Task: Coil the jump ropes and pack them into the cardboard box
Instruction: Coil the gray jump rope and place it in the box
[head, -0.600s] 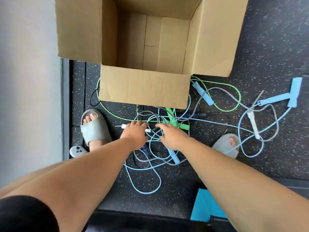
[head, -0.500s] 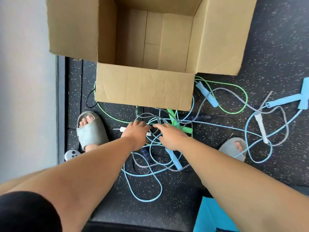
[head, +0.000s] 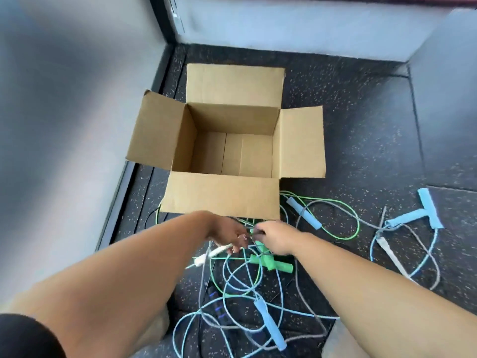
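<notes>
Below box (head: 222,195) near flap | left hand (head: 229,235) fingers grip white handle (head: 215,253) | right hand (head: 275,236) pinches cord

We see a dark speckled rubber floor (head: 361,130) carrying an open cardboard box (head: 222,195) beyond our hands and tangled jump ropes (head: 240,288) beneath them.

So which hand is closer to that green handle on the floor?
The right hand, just above the green handle. The left hand is farther off to its left, holding a white handle.
</notes>
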